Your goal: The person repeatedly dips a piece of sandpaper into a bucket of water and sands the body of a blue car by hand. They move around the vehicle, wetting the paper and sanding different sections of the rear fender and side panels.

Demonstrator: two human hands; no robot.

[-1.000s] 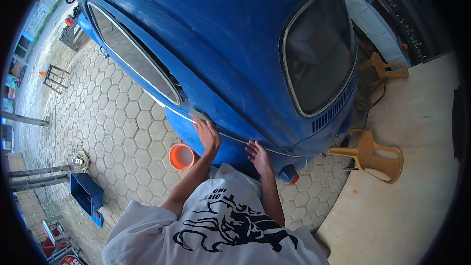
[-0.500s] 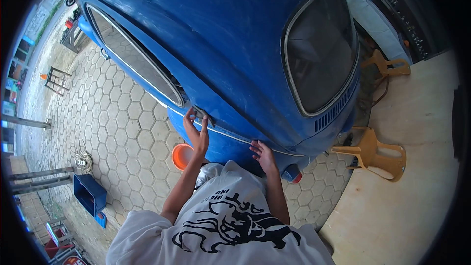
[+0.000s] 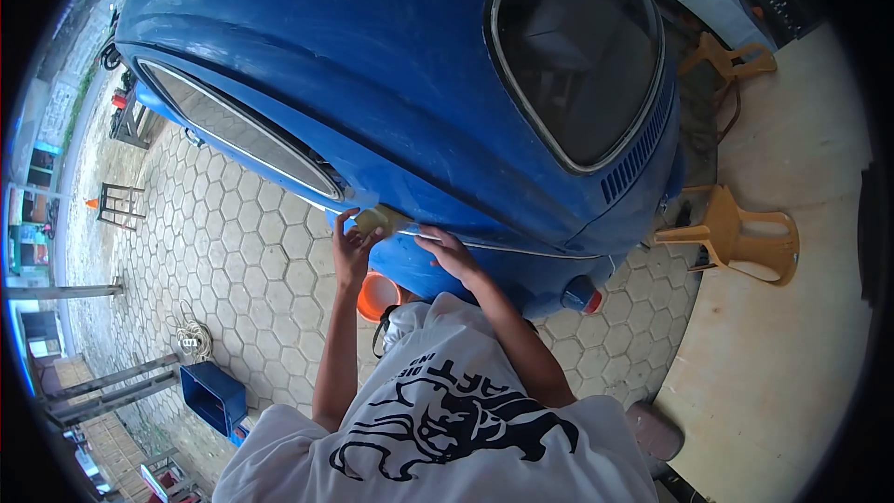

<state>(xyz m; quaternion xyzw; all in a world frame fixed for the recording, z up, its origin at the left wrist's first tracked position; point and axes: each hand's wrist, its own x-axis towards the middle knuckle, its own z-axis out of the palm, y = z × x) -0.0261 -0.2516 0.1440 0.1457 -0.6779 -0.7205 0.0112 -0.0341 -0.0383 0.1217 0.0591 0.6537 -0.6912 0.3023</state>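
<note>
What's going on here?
A person's left hand holds a small, flat, yellowish pad at the side of a rounded blue car, near the rear corner of its long glass side window. The right hand is by the thin pale trim strip; contact is unclear. A round orange bucket stands on hexagonal paving.

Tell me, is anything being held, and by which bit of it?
A small tan pad, held along its lower-left edge in the picture by the left grip. Whether the right grip holds it too can't be told.

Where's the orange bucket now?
Head view, left of centre: the orange bucket stands on the paving, just right of the left forearm, beside the blue car.
</note>
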